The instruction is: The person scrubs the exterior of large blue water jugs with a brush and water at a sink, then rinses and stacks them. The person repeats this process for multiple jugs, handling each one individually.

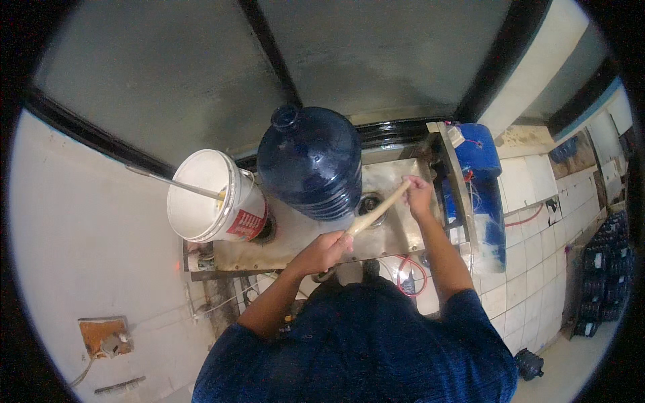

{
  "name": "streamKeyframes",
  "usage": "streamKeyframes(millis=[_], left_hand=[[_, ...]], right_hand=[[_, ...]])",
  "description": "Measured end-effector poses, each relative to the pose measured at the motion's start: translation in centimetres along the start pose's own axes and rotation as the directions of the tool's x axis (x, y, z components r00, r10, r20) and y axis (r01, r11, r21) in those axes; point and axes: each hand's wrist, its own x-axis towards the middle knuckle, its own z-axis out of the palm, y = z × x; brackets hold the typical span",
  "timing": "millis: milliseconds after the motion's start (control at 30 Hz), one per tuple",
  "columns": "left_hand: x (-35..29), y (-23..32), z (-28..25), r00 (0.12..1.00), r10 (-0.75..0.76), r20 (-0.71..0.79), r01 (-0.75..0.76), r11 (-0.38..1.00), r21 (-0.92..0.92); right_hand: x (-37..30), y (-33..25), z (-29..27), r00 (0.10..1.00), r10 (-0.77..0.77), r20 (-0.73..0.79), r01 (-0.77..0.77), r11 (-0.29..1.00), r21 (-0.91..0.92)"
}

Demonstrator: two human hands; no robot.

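A long pale-yellow strip (pixel 377 211), which looks like a twisted cloth, stretches slantwise between my hands above the metal counter (pixel 289 243). My left hand (pixel 324 252) is closed round its near left end. At its far right end, my right hand (pixel 418 196) grips it between the fingers. Just beyond the strip, a large dark-blue water jug (pixel 310 158) stands on the counter, its open neck toward the far left. A round dark fitting (pixel 370 202) in the counter shows partly behind the strip.
A white bucket (pixel 252 213) with a long-handled tool (pixel 176 181) in it stands left of the jug. Blue drums (pixel 478 151) are beyond the counter's right end. A red hose (pixel 423 285) hangs below. Stacked dark jugs (pixel 605 275) stand far right. Framed panels (pixel 383 60) rise behind.
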Motion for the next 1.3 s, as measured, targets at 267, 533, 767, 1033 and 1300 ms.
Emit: streamKeyframes(millis=[267, 533, 767, 1033, 1300], left_hand=[[10.8, 1.4, 6.9, 0.967, -0.253, 0.0, 0.21, 0.802, -0.559], [25.6, 5.1, 10.7, 0.926, -0.375, -0.048, 0.088, 0.338, -0.937], [30.5, 0.2, 8.4, 0.931, -0.364, -0.035, 0.129, 0.415, -0.901], [12.9, 3.8, 3.7, 0.505, 0.248, -0.827, -0.538, 0.84, -0.077], [8.0, 10.1, -12.0, 0.199, 0.346, -0.917, -0.096, 0.938, 0.334]], right_hand=[[-2.3, -1.9, -6.5, 0.985, 0.048, 0.167, -0.058, 0.997, 0.053], [-15.2, 12.7, -9.7, 0.968, 0.102, 0.228, -0.065, 0.984, -0.164], [-17.6, -0.5, -10.6, 0.891, -0.454, -0.021, 0.395, 0.797, -0.457], [-5.8, -3.6, -6.8, 0.996, -0.056, 0.066, 0.081, 0.336, -0.938], [0.1, -7.4, -0.5, 0.964, -0.05, 0.262, 0.267, 0.196, -0.943]])
